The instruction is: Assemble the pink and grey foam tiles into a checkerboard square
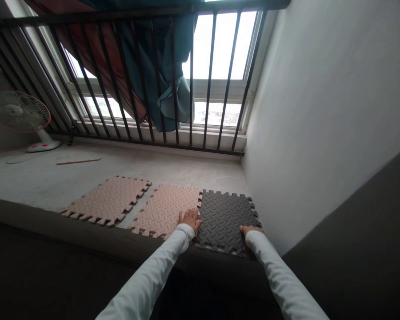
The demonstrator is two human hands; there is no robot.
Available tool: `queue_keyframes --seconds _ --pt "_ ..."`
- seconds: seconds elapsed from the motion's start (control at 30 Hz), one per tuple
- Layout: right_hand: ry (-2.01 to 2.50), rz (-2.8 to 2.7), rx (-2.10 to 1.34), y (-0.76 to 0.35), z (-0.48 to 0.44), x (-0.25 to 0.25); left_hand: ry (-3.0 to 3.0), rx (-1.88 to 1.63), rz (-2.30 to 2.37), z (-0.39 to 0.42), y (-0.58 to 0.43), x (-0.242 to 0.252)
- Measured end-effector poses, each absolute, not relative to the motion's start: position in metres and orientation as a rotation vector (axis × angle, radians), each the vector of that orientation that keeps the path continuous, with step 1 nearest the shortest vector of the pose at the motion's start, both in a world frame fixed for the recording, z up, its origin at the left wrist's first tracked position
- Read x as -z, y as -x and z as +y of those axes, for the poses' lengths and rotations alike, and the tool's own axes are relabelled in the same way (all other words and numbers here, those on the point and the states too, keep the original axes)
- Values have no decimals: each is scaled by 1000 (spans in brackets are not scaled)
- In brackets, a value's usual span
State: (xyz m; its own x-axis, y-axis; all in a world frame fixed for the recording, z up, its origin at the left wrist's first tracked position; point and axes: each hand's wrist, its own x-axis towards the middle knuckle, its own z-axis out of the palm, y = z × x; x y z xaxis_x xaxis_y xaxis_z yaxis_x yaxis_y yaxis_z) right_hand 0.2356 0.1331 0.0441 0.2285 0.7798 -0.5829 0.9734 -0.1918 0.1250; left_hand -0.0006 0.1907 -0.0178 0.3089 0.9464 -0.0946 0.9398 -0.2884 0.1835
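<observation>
A dark grey foam mat tile (227, 220) with toothed edges lies on the ledge, its left side meeting a pink foam mat tile (169, 209). My left hand (189, 218) rests flat with fingers spread on the pink tile's right edge, beside the seam. At the near right corner of the grey tile, my right hand (251, 232) grips the edge, thumb on top and the other fingers partly hidden. Further left lies a second pink foam mat tile (111, 200), apart from the first by a narrow gap.
The concrete ledge (133, 162) drops off along its near edge. A white wall (313, 111) bounds the right side. Dark metal railings (190, 89) stand before a window with a blue and red curtain (146, 58). A fan (18, 113) and thin strip (78, 162) are at left.
</observation>
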Motion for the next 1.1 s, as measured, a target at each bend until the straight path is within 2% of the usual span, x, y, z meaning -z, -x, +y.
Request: queue_keyframes --seconds 0.23,0.53,0.93,1.1 --pt "-2053 1612 543 -235 133 -45 -2384 22 1682 231 -10 23" --pt "-2058 1595 553 -232 132 -48 -2403 38 1725 233 -22 36" --pt "-2047 1586 577 -232 131 -48 -2332 -70 1809 247 -30 20" --pt "-2075 1563 596 -233 134 -46 -2222 2 1848 268 -35 24"
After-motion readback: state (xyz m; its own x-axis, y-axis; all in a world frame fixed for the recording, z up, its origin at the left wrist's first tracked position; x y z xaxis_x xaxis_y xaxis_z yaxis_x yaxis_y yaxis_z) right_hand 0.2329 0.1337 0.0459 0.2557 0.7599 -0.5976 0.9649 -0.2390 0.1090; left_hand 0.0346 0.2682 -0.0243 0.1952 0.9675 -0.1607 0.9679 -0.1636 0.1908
